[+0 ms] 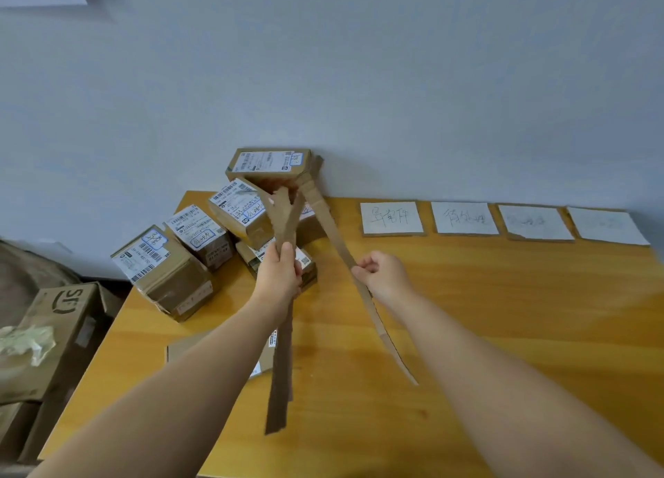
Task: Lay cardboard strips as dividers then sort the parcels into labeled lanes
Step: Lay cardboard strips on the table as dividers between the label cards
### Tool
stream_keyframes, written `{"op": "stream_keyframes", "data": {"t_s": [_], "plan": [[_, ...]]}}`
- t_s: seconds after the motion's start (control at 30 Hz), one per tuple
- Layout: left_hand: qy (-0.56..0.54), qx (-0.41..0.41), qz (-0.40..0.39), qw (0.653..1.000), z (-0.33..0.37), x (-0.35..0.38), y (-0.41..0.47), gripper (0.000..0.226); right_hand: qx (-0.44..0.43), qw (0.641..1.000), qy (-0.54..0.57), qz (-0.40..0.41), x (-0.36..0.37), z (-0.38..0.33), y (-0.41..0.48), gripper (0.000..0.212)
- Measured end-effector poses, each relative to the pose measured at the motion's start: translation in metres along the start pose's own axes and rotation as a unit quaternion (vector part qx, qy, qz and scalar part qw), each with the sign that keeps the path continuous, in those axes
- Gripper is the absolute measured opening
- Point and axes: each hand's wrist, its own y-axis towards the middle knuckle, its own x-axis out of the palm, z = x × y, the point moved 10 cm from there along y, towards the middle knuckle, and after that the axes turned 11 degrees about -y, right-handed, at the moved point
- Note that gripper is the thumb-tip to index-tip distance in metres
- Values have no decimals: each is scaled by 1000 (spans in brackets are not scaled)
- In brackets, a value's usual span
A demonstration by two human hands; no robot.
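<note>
A bundle of cardboard strips (pixel 284 226) is gripped upright by the left hand (pixel 278 274) above the table (pixel 503 316). One strip (pixel 334 229) is pinched by the right hand (pixel 382 274), slanting beside the stacked parcels (pixel 201 240).

Four label cards (pixel 391 218) lie in a row along the rear edge of the tabletop (pixel 503 316). Six parcels (pixel 161 265) are countable: five piled at its left rear, one flat near its front. Right hand (pixel 384 276) holds one strip (pixel 334 233). Left hand (pixel 280 276) holds a bundle (pixel 280 388) of at least two strips, exact number unclear.
</note>
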Motion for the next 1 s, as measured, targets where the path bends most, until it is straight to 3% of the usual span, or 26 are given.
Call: {"op": "stream_keyframes", "data": {"t_s": [0.17,0.37,0.6,0.73,0.9,1.0], "plan": [[32,-7,-12,999,-4,5,12,19,74,996,58,5,1,35,13,7],[55,0,-46,997,-16,12,25,21,38,990,132,39,5,11,34,10],[95,-4,-64,993,-42,2,35,17,229,963,142,22,75,91,37,10],[100,-20,-72,992,-54,0,38,15,257,962,88,8,88,114,35,4],[98,-32,-83,991,-61,6,41,17,252,968,14,0,81,116,38,18],[101,-33,-83,991,-63,8,44,17,188,952,-232,-70,73,98,39,30]]}}
